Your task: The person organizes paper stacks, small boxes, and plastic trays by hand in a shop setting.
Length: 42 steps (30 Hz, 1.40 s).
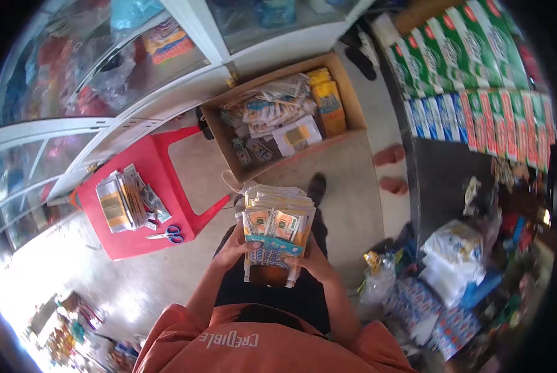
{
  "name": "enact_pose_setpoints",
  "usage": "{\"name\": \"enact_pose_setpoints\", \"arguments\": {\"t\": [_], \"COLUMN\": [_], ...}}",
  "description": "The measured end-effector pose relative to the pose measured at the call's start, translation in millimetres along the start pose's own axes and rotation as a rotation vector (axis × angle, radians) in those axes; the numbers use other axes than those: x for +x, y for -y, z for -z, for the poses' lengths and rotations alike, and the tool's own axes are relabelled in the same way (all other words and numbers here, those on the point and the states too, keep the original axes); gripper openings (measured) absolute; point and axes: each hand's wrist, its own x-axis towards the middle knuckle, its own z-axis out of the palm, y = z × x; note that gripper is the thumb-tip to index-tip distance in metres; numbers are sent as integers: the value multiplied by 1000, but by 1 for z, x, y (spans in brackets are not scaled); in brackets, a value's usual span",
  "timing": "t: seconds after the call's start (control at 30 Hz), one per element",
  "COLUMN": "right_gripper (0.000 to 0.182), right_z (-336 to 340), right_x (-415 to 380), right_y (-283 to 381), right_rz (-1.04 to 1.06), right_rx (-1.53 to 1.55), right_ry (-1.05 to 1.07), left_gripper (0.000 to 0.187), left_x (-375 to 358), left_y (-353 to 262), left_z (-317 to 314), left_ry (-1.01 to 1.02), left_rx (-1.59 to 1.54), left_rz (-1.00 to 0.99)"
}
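Note:
A thick stack of printed packets [275, 224], with banknote-like prints and a teal band on top, rests above my lap. My left hand [233, 247] grips its left side, the thumb over the top packet. On the right side my right hand [314, 258] holds the same stack, thumb on the front. Ahead of the hands, an open cardboard box [291, 163] contains loose packets [278, 107] and yellow packs [329, 105]. To the left, a red stool [120, 245] carries another packet stack [122, 202] and scissors [166, 235].
Glass-fronted cabinets [166, 93] line the upper left. Green and white boxes [458, 50] stand at the upper right, near brown sandals [390, 155]. Plastic bags [455, 255] and patterned packs [415, 304] lie at the lower right. Small goods [73, 323] fill the lower left.

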Motion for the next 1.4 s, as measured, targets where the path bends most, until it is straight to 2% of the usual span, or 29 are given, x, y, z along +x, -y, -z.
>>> {"name": "enact_pose_setpoints", "arguments": {"t": [0.13,0.17,0.27,0.4,0.43,0.6,0.7,0.8,0.87,0.97,1.2,1.4], "right_gripper": [114,114,113,119,120,123,123,122,122,123,133,130], "right_z": [80,97,119,138,140,118,89,53,34,12,-21,-15], "right_x": [64,81,104,116,120,136,155,168,179,191,221,260], "right_y": [31,34,79,86,88,92,91,86,82,70,56,34], "right_rz": [-141,-120,-293,-325,-313,-270,-277,-248,-192,-224,-295,-275], "right_rx": [-213,-212,-137,-213,-242,-327,-343,-354,-427,-442,-510,-558], "right_ry": [180,191,183,215,212,214,245,255,289,329,371,351], "left_gripper": [94,93,90,85,86,89,87,91,92,92,89,86], "left_x": [52,68,109,131,135,143,137,126,118,102,94,120], "left_y": [13,18,67,70,68,78,73,85,89,83,92,91], "left_z": [-14,-17,-16,-32,-38,-7,25,54,72,91,131,147], "left_ry": [-61,-83,-111,-116,-138,-168,-189,-203,-224,-255,-292,-275], "left_rx": [-40,-52,-227,-267,-303,-330,-289,-395,-431,-427,-457,-567], "left_rz": [-111,-149,-18,-26,-83,-66,-152,-208,-212,-234,-294,-279]}}
